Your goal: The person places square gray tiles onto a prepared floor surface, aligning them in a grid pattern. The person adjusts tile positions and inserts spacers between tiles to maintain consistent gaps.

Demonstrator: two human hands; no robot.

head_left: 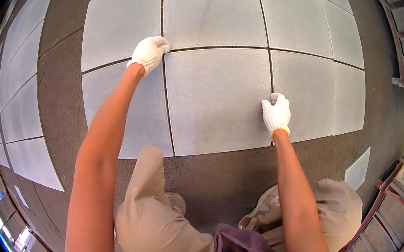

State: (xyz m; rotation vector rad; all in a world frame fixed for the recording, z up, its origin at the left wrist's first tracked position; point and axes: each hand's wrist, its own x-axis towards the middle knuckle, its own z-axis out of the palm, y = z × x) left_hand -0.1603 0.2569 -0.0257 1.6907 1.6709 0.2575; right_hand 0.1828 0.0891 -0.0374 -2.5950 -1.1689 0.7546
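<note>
A large square grey slab (217,105) lies flat on the floor in front of me, with narrow dark gaps between it and its neighbours. My left hand (149,54), in a white knit glove, is closed with its fingertips at the slab's far left corner. On the opposite side, my right hand (276,114), gloved the same way, has its fingers curled at the slab's right edge, over the gap. Both hands appear to grip this slab by its edges, though the fingertips are partly hidden. Another grey slab (114,100) lies under my left forearm.
More slabs (211,11) continue the grid beyond. A second row of slabs (21,78) runs along the left, across a brown strip of floor (61,58). At the right lie a small loose pale piece (357,167) and reddish-framed racks (381,228). My knees are close to the near edge.
</note>
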